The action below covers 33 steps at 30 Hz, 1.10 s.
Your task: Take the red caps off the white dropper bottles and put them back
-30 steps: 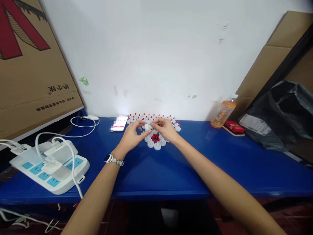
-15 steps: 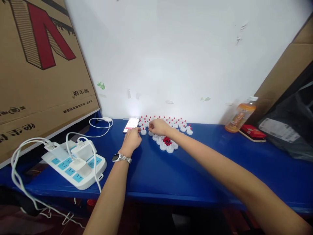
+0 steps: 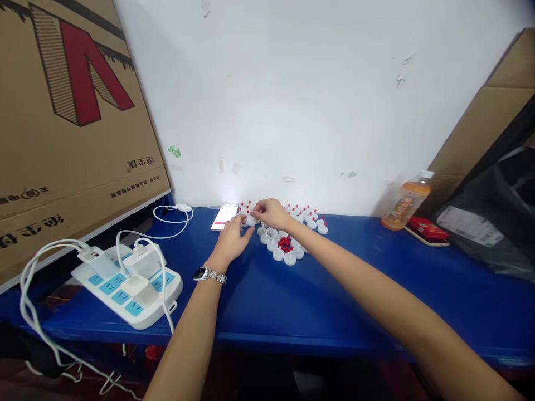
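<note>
My right hand (image 3: 273,215) is closed in a pinch on a white plastic nozzle cap (image 3: 250,220), whose tip is hidden by the fingers. My left hand (image 3: 233,240), with a watch (image 3: 201,273) on its wrist, is just left of this cap. Its thumb and fingers are apart, and whether they touch the cap is unclear. In front of the right hand, several white nozzle caps without red tips (image 3: 278,253) surround a small heap of red tips (image 3: 285,244). Behind it stand white caps with red tips (image 3: 321,227), partly covered by the hand.
A lit phone (image 3: 224,216) lies behind my left hand. At left are a power strip (image 3: 142,317) with plugs and cables, and a large cardboard box (image 3: 83,161). An orange drink bottle (image 3: 406,203), a red packet (image 3: 426,228) and a dark plastic bag (image 3: 501,223) are at right.
My right hand has moved slightly left, bringing the white cap up beside my left hand. My left hand has shifted right, and its thumb has spread out.
</note>
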Each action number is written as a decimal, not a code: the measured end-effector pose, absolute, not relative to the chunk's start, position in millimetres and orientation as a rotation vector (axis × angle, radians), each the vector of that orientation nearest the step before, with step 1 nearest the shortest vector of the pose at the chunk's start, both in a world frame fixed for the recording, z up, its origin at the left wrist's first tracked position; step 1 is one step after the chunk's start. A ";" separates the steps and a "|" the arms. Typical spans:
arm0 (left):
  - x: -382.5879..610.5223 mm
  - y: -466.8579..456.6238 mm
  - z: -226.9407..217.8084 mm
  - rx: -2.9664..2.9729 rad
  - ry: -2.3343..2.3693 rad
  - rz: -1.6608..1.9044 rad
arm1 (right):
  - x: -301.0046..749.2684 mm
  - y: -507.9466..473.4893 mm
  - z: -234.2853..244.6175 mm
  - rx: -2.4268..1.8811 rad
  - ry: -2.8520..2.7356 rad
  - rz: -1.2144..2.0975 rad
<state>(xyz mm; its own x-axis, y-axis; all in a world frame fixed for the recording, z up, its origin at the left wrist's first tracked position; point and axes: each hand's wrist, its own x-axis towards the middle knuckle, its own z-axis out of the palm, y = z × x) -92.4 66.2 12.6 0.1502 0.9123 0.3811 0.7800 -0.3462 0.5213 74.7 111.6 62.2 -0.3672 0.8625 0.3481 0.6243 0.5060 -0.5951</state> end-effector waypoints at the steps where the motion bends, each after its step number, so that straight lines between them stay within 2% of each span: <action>1: -89.5 65.6 13.8 2.254 1.568 1.019 | 81.3 106.0 62.6 -1.164 -2.052 0.587; 4: -78.0 62.4 16.9 2.322 1.302 1.102 | 103.2 84.2 58.9 -1.056 -1.938 0.729; 9: -58.2 53.5 20.0 2.404 1.088 1.136 | 132.4 50.2 44.0 -1.060 -2.043 0.464; 12: -49.5 49.2 21.0 2.457 1.017 1.132 | 137.9 41.3 38.2 -1.071 -2.092 0.420; 16: -46.8 47.3 24.7 2.501 0.995 1.156 | 137.7 42.4 38.7 -1.041 -2.064 0.454; 19: -58.3 49.4 31.3 2.530 1.030 1.171 | 146.4 50.4 44.4 -1.150 -1.846 0.578; 22: -73.2 53.1 36.2 2.420 1.298 1.311 | 164.0 56.7 48.0 -1.283 -1.646 0.643; 29: -64.7 57.6 21.1 2.432 1.176 1.096 | 172.7 47.4 36.2 -1.433 -2.133 0.171; 33: -64.5 59.3 14.2 2.422 1.205 1.021 | 169.3 45.7 41.3 -1.440 -2.067 0.122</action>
<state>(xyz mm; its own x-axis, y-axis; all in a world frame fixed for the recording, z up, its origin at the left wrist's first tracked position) -64.5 59.3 14.2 0.4127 0.7748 0.4788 0.5997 -0.6268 0.4975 169.3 45.7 41.3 -0.2232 0.8768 0.4259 0.8207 0.4047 -0.4033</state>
